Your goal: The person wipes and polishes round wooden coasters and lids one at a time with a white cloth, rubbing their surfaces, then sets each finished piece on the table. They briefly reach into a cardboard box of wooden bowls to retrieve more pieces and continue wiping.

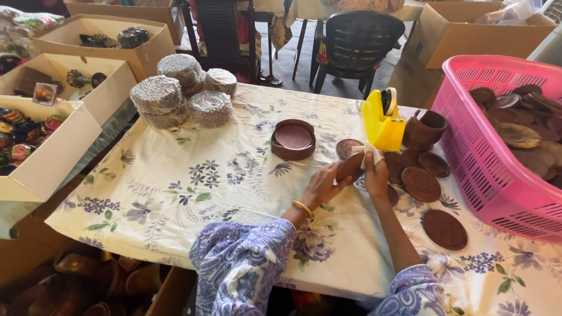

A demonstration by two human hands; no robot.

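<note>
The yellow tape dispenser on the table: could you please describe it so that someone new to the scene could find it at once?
Start at the pink basket on the right side of the flowered tablecloth. Just left of its near corner, above the person's hands, stands the yellow tape dispenser. It is the only bright yellow thing there, upright and blocky among flat brown round discs.

Both arms reach forward from the near edge, forearms converging toward centre-right. Left hand (324, 186) is wrist-bent, fingers curled, pinching closed at the tips, gold bangle on the wrist. Right hand (376, 174) sits just right of it, nearly touching, fingers up, gripping shut. Patterned purple sleeves cover both upper arms.
</note>
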